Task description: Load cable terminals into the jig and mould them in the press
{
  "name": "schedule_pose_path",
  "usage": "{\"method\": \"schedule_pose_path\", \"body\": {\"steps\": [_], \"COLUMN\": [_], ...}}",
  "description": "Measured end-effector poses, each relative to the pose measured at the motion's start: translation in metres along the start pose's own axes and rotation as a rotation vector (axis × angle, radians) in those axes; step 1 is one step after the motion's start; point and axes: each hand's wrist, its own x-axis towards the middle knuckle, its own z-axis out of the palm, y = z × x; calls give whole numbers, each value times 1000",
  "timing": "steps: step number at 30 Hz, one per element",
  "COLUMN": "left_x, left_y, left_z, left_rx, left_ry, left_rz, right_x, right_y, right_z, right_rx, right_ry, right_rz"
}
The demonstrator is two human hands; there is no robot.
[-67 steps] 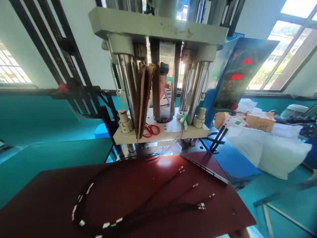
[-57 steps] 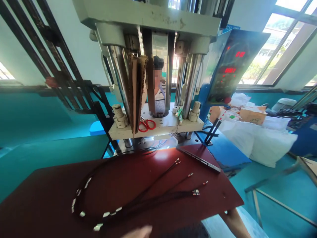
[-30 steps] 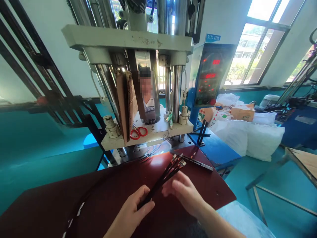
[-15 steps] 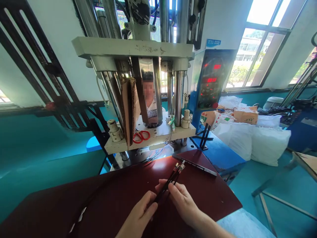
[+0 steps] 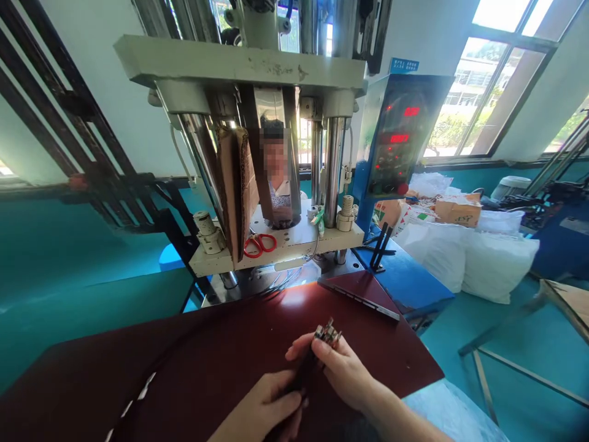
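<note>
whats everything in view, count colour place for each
Table: 1, dark red, foreground
Cable bundle: 1, black, front centre
Metal strip: 1, grey, on table, right
Press: 1, cream and steel, behind table
Cardboard: count unclear, brown, upright, press's left side
Scissors: 1, red-handled, on press
Control box: 1, blue, right of press
Person: 1, patterned top, mid-press, maybe reflected
Sacks: 2+, white, right
Carton: 1, brown, above sacks
Windows: 2+, bright, upper right
Left hand: 1, bare, around bundle
Right hand: 1, bare, at bundle's metal ends

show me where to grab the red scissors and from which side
Probably by the red handle loops, from the front right: they sit near the front edge of the press ledge, while upright cardboard crowds their left.
</note>
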Motion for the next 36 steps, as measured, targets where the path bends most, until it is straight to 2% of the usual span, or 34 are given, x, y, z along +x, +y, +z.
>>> {"method": "schedule_pose_path", "body": {"steps": [2,4,7,8,10,13,19,21,23,25,27,29,31,33,36], "left_x": [10,20,30,32,35,39,50,53,56,57,58,57,56,55,53], "left_y": [10,14,11,9,7,11,20,18,13,8,3,0,-2,-1,1], "left_z": [8,15,20,21,21,22,26,26,23,18,12,7,5,4,6], "left_rx": [-43,-45,-52,-47,1,74,75,76,43,-39,-129,-177,-194,-199,-200], "left_ry": [49,77,48,44,66,110,156,169,199,271,343,391,398,380,359], "left_rz": [59,60,-1,-25,-48,-36,4,11,25,24,23,46,74,79,89], "right_x": [-2,0,10,14,20,25,25,27,27,25,19,8,-3,-11,-18], "right_y": [7,5,-16,-25,-42,-50,-29,-28,-34,-43,-52,-58,-60,-59,-56], "right_z": [-2,-8,-23,-28,-36,-36,-26,-31,-45,-68,-95,-119,-133,-138,-134], "right_rx": [42,125,133,60,-210,-566,-617,-625,-696,-952,-1406,-1861,-2149,-2221,-2043], "right_ry": [-81,-78,12,21,-50,-232,-232,-257,-234,-117,55,177,233,207,97], "right_rz": [90,117,-49,-100,-111,13,90,109,86,6,-9,141,270,324,335]}}
